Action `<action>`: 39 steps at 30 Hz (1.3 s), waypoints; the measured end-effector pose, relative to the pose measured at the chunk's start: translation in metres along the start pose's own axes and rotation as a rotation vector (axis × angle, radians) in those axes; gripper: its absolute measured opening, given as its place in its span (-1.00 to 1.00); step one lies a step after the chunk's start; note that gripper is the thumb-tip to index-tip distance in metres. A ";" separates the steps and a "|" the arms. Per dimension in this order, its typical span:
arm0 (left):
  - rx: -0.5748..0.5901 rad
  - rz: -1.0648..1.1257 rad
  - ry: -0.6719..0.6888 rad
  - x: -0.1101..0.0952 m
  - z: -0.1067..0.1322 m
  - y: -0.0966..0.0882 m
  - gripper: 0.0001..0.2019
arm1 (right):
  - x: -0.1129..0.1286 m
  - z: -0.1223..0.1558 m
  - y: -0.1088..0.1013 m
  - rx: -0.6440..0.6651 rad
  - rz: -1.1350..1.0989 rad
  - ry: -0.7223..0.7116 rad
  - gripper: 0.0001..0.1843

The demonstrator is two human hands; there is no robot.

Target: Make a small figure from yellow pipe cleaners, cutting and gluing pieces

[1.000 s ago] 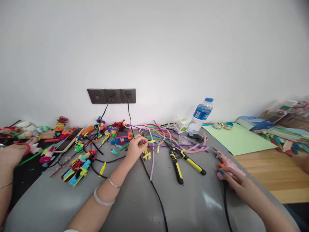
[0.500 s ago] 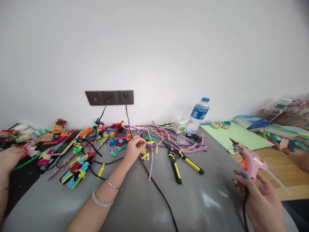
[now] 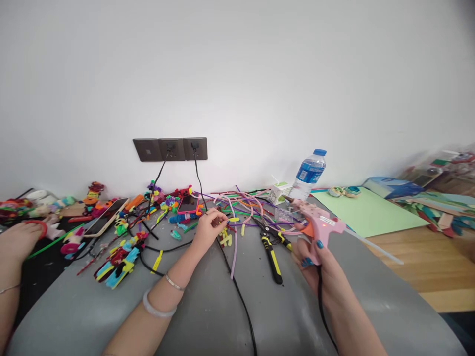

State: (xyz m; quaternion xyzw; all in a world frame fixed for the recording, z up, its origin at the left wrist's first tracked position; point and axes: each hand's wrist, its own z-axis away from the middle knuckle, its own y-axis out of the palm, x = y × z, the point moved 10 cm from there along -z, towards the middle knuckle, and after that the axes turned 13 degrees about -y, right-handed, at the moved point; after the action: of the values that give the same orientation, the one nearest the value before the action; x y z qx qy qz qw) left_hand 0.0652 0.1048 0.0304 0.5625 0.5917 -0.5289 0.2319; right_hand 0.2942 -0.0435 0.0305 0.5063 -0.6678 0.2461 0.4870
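My left hand (image 3: 211, 227) is closed in a pinch over the middle of the grey table (image 3: 208, 306). A short yellow piece of pipe cleaner (image 3: 233, 219) sticks out at its fingertips. Just below lie several more yellow pieces (image 3: 225, 240). In my right hand (image 3: 322, 272) is a pink hot glue gun (image 3: 319, 222), its nozzle pointing left and a clear glue stick (image 3: 374, 245) jutting from its back. Behind the glue gun lie yellow-and-black pliers (image 3: 272, 257), one handle partly covered by my right hand. Long pipe cleaners (image 3: 234, 252) spread behind my left hand.
A water bottle (image 3: 311, 170) and a small carton (image 3: 279, 193) stand near the wall. Green paper (image 3: 378, 212) lies on the right. Black cords (image 3: 243, 301) cross the table. Pipe-cleaner figures (image 3: 120, 262) and a phone (image 3: 106, 217) lie left, beside another person's hand (image 3: 22, 244) holding scissors.
My right hand has brought the glue gun leftward from the right side, in front of the pliers and near the bottle. My left hand stays pinched in about the same place.
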 end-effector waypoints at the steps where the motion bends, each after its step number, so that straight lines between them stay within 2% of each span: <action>1: 0.001 -0.003 0.000 0.000 0.000 0.000 -0.95 | -0.006 0.000 0.009 0.020 -0.053 0.034 -0.54; 4: 0.003 -0.008 -0.004 0.000 0.000 0.001 -0.95 | -0.026 0.005 0.036 0.120 -0.134 0.122 -0.49; 7: -0.010 -0.002 0.004 0.000 0.000 0.000 -0.96 | -0.039 0.010 0.049 0.209 -0.058 0.125 -0.50; 11: -0.030 0.007 0.013 0.000 0.000 -0.001 -0.95 | -0.046 0.012 0.046 0.322 0.202 0.059 -0.49; 13: -0.026 0.011 0.016 -0.001 0.000 -0.001 -0.95 | -0.050 0.011 0.042 0.355 0.245 0.040 -0.47; 17: -0.007 0.017 0.023 -0.007 0.002 0.001 -0.94 | -0.054 0.009 0.037 0.345 0.184 -0.015 -0.50; 20: -0.009 0.003 0.056 -0.015 0.006 0.001 -0.94 | -0.058 0.013 0.040 0.384 0.189 -0.008 -0.52; 27: -0.086 -0.101 0.169 -0.031 0.014 -0.007 -0.93 | -0.053 0.017 0.044 0.414 0.176 -0.046 -0.49; 39: -0.081 -0.130 0.241 -0.038 0.017 -0.005 -0.91 | -0.048 0.017 0.050 0.437 0.183 -0.042 -0.47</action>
State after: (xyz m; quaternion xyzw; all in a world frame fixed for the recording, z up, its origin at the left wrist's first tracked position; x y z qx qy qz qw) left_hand 0.0650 0.0745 0.0592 0.5724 0.6714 -0.4472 0.1469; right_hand 0.2423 -0.0185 -0.0118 0.5420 -0.6516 0.4174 0.3276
